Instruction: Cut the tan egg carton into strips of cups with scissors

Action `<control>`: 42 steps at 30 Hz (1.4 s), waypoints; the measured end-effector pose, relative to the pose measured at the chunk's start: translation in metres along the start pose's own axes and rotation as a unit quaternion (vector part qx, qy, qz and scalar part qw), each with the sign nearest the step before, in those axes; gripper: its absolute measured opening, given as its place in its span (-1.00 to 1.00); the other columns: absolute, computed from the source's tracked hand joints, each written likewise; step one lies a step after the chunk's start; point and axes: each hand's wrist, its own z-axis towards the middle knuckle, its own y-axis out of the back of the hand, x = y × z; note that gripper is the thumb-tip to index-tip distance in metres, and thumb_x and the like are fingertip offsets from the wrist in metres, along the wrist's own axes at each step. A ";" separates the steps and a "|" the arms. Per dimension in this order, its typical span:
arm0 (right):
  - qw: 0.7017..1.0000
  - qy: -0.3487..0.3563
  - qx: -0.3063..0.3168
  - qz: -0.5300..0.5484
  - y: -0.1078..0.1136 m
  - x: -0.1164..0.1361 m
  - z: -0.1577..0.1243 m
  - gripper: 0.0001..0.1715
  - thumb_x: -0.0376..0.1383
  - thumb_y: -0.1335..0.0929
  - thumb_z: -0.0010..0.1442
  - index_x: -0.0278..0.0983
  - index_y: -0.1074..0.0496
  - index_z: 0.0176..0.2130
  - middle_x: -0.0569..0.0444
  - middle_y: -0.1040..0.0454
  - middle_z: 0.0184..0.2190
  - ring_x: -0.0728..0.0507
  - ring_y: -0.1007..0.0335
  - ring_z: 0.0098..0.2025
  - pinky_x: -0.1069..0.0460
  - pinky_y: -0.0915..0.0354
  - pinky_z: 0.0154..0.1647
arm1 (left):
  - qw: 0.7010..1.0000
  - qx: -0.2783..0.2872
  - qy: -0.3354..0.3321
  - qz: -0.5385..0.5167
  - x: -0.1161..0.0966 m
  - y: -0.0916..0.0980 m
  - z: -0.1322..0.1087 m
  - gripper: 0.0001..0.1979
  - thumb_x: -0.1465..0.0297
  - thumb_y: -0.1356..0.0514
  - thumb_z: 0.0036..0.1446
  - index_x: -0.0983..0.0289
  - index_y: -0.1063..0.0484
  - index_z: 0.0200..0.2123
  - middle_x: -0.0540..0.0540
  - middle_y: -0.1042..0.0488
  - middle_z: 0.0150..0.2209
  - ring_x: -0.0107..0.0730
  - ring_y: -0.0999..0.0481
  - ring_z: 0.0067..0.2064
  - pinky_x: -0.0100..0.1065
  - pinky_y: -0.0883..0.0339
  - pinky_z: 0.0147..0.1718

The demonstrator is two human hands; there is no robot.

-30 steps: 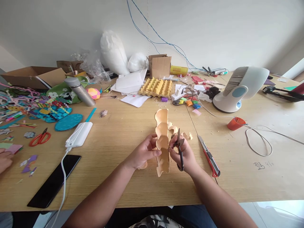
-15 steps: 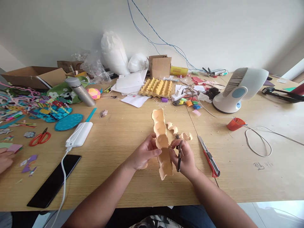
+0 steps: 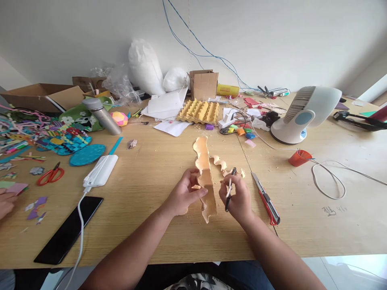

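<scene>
My left hand (image 3: 184, 195) is closed on a strip of egg carton (image 3: 205, 177), thumb on its face and fingers behind its left edge. The pale orange strip stands lengthwise before me, hollowed inside and wavy along its left side. Just right of it, apart from it, my right hand (image 3: 237, 197) grips what look like dark-handled scissors (image 3: 230, 187); the fingers partly hide them. Behind that hand lie curled carton offcuts (image 3: 218, 162). A red utility knife (image 3: 266, 200) rests to the right, its blade out.
Toward the back stand a yellow egg tray (image 3: 198, 112), a cardboard box (image 3: 203, 85) and a white fan (image 3: 305, 114). At left are a power bank (image 3: 101, 171), a phone (image 3: 69, 229) and red-handled scissors (image 3: 51, 175). Another person's hand (image 3: 6, 200) shows at the left edge.
My right hand has moved slightly right, away from the strip, with the scissors turned in its fingers. The strip has tilted a little in my left hand.
</scene>
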 end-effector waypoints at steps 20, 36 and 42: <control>0.964 -0.211 0.159 -0.001 -0.004 -0.023 0.012 -0.63 -0.06 -0.48 0.24 -0.15 -0.39 -0.07 0.03 -0.54 -0.22 -0.20 -0.43 -0.24 -0.08 -0.29 -0.19 | 0.984 -0.017 0.052 -0.169 -0.015 0.000 0.001 -0.70 0.25 -0.24 0.31 0.24 -0.53 0.04 0.15 -0.64 -0.14 -0.23 -0.64 -0.11 -0.32 -0.50 -0.17; 0.969 -0.130 0.190 0.088 0.000 0.002 0.011 -0.82 -0.15 -0.38 0.37 -0.17 -0.36 -0.09 0.09 -0.49 -0.31 -0.12 -0.40 -0.29 -0.02 -0.37 -0.18 | 0.984 -0.064 0.089 -0.141 -0.019 -0.005 0.001 -0.62 0.17 -0.24 0.32 0.29 -0.54 0.07 0.19 -0.62 -0.16 -0.33 -0.59 -0.25 -0.38 -0.50 -0.30; 0.976 -0.085 0.201 0.016 -0.005 -0.001 0.003 -0.69 -0.19 -0.43 0.32 -0.18 -0.35 0.00 0.03 -0.51 -0.22 -0.17 -0.45 -0.19 -0.05 -0.38 -0.14 | 0.985 -0.056 0.078 -0.142 -0.015 -0.007 0.000 -0.59 0.21 -0.38 0.25 0.27 -0.53 0.09 0.12 -0.60 -0.21 -0.38 -0.58 -0.28 -0.40 -0.50 -0.29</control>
